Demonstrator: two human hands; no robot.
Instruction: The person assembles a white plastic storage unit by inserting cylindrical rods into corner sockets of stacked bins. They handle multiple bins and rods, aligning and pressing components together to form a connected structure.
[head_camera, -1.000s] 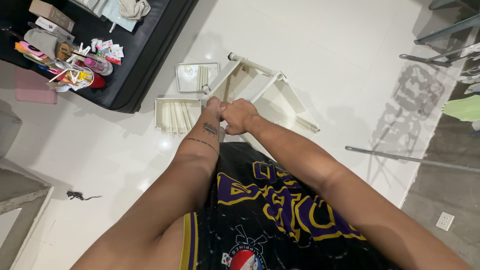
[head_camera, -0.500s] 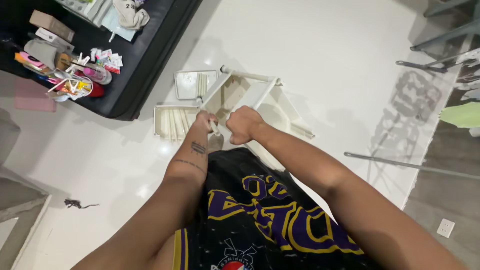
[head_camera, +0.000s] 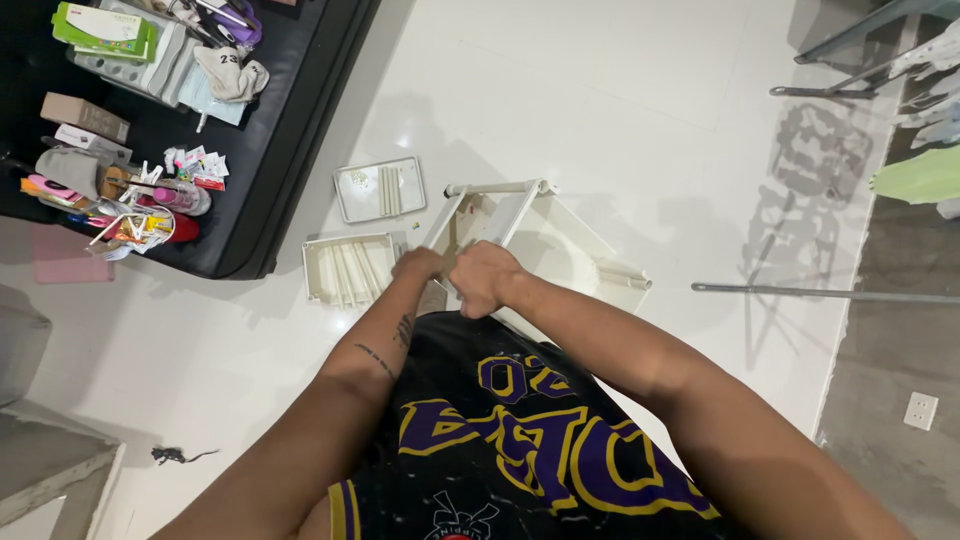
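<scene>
Big white floor (head_camera: 650, 90), black table (head_camera: 290, 130) far left. Centre stage, the cream plastic shelf frame (head_camera: 560, 245) lies tipped on the floor, only partly built. Both trays of tubes, near tray (head_camera: 350, 270) and far tray (head_camera: 380, 188), hold unused pieces. Left hand (head_camera: 420, 268) and right hand (head_camera: 485, 278) are both fisted tight on the frame's near edge.

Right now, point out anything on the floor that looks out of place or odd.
The white rack lies tipped on its side on the floor, both hands on its near end: left hand, right hand. Two trays of loose white parts sit beside it. A small dark scrap lies alone, lower left.
</scene>
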